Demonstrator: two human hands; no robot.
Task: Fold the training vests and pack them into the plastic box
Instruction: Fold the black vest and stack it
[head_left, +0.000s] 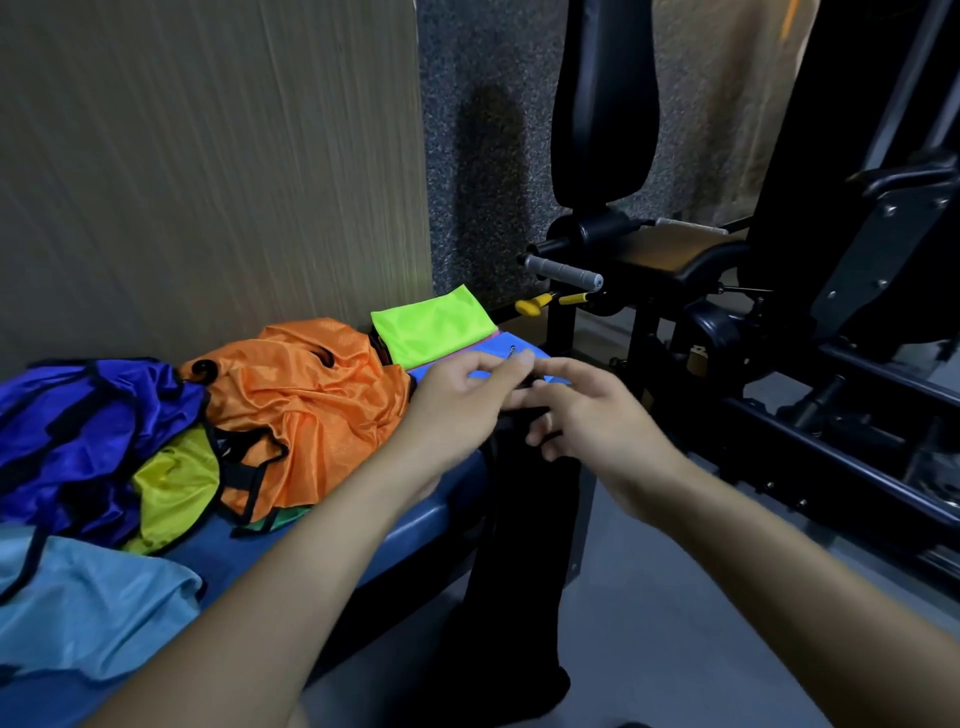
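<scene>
A black vest hangs down over the right end of the blue padded bench. My left hand and my right hand meet at its top edge. The left pinches the edge with fingertips, and the right's lower fingers curl round the cloth. A folded neon green vest lies just beyond on a flat blue folded piece. Loose vests are heaped to the left: orange, purple, yellow and light blue. No plastic box is in view.
A beige wall panel runs right behind the bench. To the right stands a black gym machine with a grey handle and yellow levers, close to the bench end. Grey floor lies below.
</scene>
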